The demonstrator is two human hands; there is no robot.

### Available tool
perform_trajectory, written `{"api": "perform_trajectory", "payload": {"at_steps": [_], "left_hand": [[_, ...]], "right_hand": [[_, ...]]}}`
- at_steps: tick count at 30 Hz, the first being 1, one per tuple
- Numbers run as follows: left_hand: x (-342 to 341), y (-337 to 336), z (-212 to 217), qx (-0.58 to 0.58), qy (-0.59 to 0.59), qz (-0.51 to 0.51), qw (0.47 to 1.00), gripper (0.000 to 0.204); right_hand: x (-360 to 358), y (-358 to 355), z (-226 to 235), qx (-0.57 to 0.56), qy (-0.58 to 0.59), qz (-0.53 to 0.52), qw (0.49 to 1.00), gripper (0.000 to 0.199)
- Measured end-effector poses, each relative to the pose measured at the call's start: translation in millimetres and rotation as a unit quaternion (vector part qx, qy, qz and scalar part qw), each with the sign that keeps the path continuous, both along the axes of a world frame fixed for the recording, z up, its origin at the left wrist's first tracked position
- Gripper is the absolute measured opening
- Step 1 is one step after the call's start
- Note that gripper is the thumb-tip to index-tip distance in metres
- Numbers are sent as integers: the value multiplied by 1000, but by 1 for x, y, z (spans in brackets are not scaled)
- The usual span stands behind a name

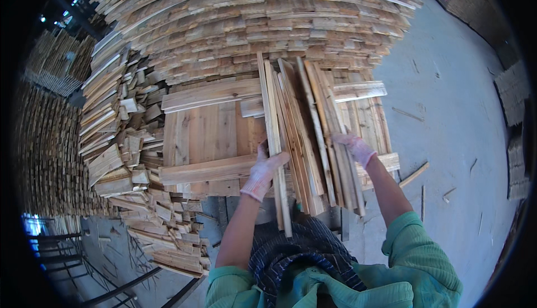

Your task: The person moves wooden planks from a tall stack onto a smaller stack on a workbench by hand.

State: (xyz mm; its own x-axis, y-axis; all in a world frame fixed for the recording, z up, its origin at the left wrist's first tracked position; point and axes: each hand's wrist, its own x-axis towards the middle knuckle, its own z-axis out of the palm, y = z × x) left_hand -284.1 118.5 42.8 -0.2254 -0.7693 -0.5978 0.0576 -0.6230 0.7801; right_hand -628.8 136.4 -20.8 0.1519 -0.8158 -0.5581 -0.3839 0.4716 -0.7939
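Between my two gloved hands stands a bundle of long narrow wooden boards [305, 134], set on edge and slightly fanned apart. My left hand [265, 169], in a whitish-pink glove, grips the leftmost boards, thumb across their outer side. On the other side my right hand [356, 148] is closed against the outermost right board, its fingers partly hidden. Beneath the bundle is a flat layer of wide planks [210, 132], crossed by an upper wooden strip [215, 94] and a lower wooden strip [210, 169].
A tall stack of boards [251, 25] rises behind the planks. To the left lies a heap of short offcuts [126, 157], with another board stack [47, 146] beyond. Wood slivers litter the grey floor [447, 112] at right. Dark metal bars [120, 288] run along the lower left.
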Motion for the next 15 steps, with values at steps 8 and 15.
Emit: {"api": "perform_trajectory", "payload": {"at_steps": [8, 15], "left_hand": [[191, -90, 88, -80, -195, 15, 977, 110], [303, -168, -31, -90, -571, -31, 815, 112]], "right_hand": [[-46, 58, 97, -74, -64, -187, 977, 43], [158, -1, 177, -18, -80, -231, 969, 66]]}}
